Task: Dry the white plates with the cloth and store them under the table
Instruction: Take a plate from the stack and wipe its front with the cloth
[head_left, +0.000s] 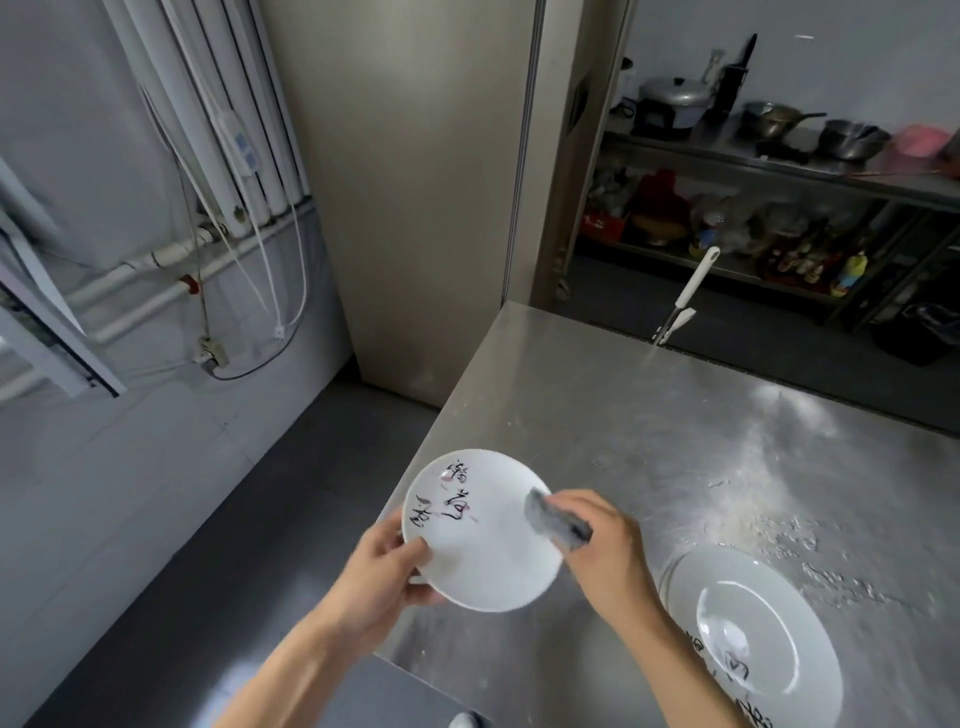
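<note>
second plate (769, 618): its near rim runs off the bottom edge | left hand (387, 569): fingers hidden behind the held plate (480, 530) | cloth (558, 522): partly hidden inside the right hand (605, 553) | far shelf (779, 156): things under it too blurry to tell

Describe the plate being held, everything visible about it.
The held plate is round, white and glossy, apparently ceramic, with dark brush-style characters and a small reddish mark on its far-left part. It is lifted off the steel table at the table's near-left corner, tilted with its face toward the camera. The left hand pinches its left rim, thumb on the face. The right hand presses a grey cloth against its right edge. No chips or cracks show.
</note>
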